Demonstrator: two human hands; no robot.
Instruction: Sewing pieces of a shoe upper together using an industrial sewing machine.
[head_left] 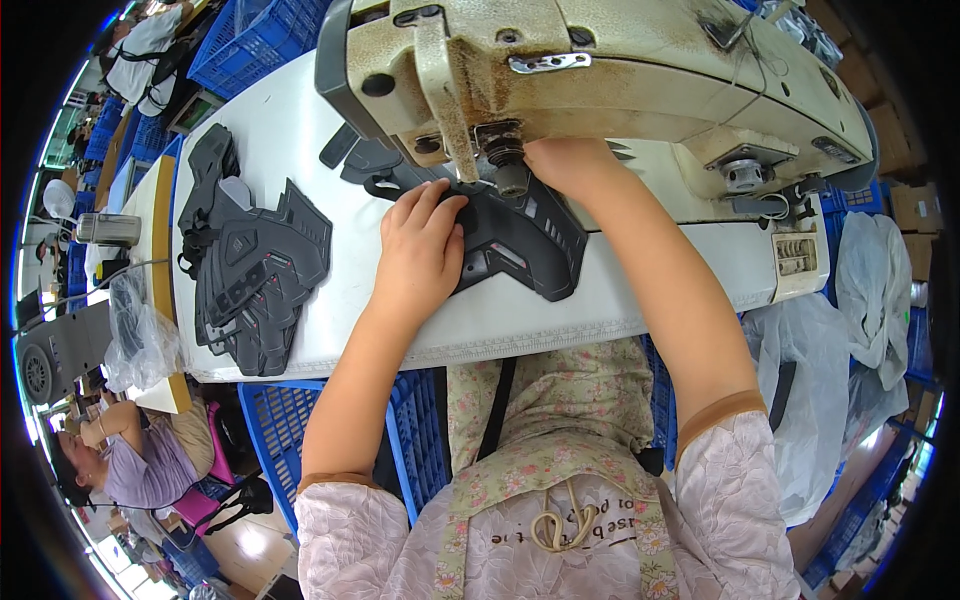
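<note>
A black shoe upper (535,235) with ribbed, moulded panels lies on the white sewing table under the head of a beige industrial sewing machine (600,100). On its left part rests my left hand (422,235), palm down, fingers laid over the material close to the presser area. The thumb lies along the near side of the upper. My right hand (565,165) reaches behind the machine's needle post (510,168); its fingers are hidden there. Part of the black material shows beyond my left fingertips, left of the machine head.
A pile of similar black uppers (255,270) lies on the left of the white table (450,340). Blue crates (270,45) stand at the far left, with another blue crate (415,430) below the front edge. Plastic bags (820,350) hang at right. A person (150,455) sits at left.
</note>
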